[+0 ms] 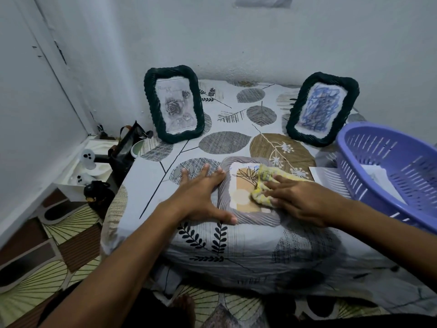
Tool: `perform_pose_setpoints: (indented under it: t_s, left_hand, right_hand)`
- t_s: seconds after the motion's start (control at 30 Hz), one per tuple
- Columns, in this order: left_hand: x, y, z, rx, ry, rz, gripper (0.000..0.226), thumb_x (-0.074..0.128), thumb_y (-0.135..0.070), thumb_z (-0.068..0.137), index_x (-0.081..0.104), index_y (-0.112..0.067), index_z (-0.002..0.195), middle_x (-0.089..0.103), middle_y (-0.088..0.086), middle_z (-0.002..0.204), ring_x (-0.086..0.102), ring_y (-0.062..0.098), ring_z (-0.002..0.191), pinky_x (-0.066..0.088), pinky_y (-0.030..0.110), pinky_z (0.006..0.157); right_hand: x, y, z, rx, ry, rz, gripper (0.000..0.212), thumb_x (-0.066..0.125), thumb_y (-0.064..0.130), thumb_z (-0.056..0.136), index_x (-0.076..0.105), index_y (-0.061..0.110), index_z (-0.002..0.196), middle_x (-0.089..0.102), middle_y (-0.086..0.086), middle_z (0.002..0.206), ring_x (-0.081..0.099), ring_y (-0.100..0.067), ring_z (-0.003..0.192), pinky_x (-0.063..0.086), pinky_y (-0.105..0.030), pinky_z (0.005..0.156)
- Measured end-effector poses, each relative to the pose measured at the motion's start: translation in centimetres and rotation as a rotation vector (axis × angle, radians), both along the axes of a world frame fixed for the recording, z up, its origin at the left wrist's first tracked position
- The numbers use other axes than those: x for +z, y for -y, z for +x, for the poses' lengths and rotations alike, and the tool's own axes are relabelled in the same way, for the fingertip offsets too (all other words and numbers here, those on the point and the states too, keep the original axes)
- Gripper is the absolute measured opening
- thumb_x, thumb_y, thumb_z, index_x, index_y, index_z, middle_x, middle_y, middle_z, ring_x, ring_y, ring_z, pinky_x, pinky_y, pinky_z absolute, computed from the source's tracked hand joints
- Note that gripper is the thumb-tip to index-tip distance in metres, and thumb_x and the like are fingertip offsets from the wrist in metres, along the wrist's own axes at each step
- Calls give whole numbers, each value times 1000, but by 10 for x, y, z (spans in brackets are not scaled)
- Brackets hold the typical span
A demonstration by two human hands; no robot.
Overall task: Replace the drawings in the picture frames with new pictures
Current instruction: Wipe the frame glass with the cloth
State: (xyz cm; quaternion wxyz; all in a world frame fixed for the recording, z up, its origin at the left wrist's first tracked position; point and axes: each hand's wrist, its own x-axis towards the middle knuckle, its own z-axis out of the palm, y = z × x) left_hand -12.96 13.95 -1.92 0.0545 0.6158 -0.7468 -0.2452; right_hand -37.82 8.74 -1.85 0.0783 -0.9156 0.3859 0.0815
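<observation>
A grey rope-edged picture frame point(250, 190) lies flat, face up, on a leaf-patterned sheet point(236, 245) that covers a low mattress, near its front edge. Behind its glass sits a picture with a beige block, a pale circle and a black line drawing of leaves. The left hand point(201, 197) lies spread and flat against the frame's left side, fingers straight, thumb reaching along the frame's lower edge, holding it down rather than gripping it. The right hand point(298, 200) presses a crumpled yellow cloth point(264, 185) onto the right part of the glass; its fingers lie on top of the cloth, slightly bent, and whether they pinch it I cannot tell.

Further back, two dark green rope-edged frames stand upright and tilted back near the wall. The left green frame point(175, 105) holds a grey pencil drawing of roses; the right green frame point(319, 110) holds a blue scribble drawing. Just right of the hands a purple slotted plastic basket point(387, 176) rests tilted on the sheet, with white paper point(376, 176) inside it and another white sheet point(326, 176) just beside its left rim.

Off the mattress, to the left, a black bag point(127, 150) stands on the floor beside a white tray point(94, 171) with small white ghost figures point(87, 159). The floor point(47, 245) has a brown and yellow leaf pattern
</observation>
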Motion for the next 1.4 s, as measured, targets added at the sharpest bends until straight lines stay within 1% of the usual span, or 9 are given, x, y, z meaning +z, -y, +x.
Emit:
perform_pose_setpoints:
  t_s: [0.13,0.33,0.43,0.6,0.8,1.03,1.17,1.3,1.4]
  left_hand:
    - [-1,1,0,-2,7,-6,111,73,-58,68,4,-30,152,-7,-4,159,-20,6,117,-18,37,105]
    - [-6,3,2,0,-13,-14,112,74,-59,66,7,-31,152,-5,-2,159,-21,6,118,-22,39,104]
    - [-7,5,3,3,-22,-15,112,75,-59,64,10,-31,151,-2,-1,160,-19,6,119,-20,45,109]
    - [-15,10,5,10,-15,-34,115,75,-65,59,12,-32,151,0,2,160,-16,18,142,-18,52,113]
    - [-27,17,9,24,-31,-42,121,74,-70,55,10,-34,151,-2,6,160,-14,23,145,-19,52,113]
    - [-42,25,14,10,-49,-66,134,59,-89,36,10,-37,149,4,5,160,-12,20,147,-16,55,113]
    - [-38,23,12,26,-62,-51,129,67,-82,42,9,-39,149,0,6,160,-15,25,146,-17,54,113]
    - [-30,19,9,32,-76,-52,122,75,-71,50,13,-36,150,4,4,160,-15,20,145,-15,53,114]
    - [-22,14,5,76,-73,-22,118,79,-62,56,14,-34,150,0,1,160,-15,25,144,-16,49,113]
  right_hand:
    - [-7,30,14,-72,19,-17,44,35,35,101,39,26,144,24,9,155,15,-15,146,30,-42,112]
    - [-13,55,22,-114,103,13,45,36,36,101,41,22,143,27,3,156,10,-16,147,19,-30,114]
    - [-19,55,24,-146,175,49,44,39,36,100,44,23,142,28,3,155,9,-16,147,16,-31,117]
    - [-21,53,44,-149,264,65,43,43,36,99,46,23,140,28,3,155,9,-17,147,12,-27,115]
    - [-24,61,70,-140,299,163,45,45,34,99,45,19,141,27,-3,155,8,-18,147,14,-37,117]
    - [-17,62,68,-126,387,246,39,49,26,98,54,14,134,43,4,147,17,-12,144,16,-26,110]
    - [-11,64,70,-142,389,254,35,52,24,96,60,9,127,51,0,141,28,-14,139,23,-26,106]
    - [-5,47,68,-88,427,282,31,53,17,95,64,1,120,58,-10,132,43,-17,128,29,-22,101]
    - [-8,23,62,-75,431,326,37,50,27,93,64,7,121,53,1,137,37,-7,126,29,-18,101]
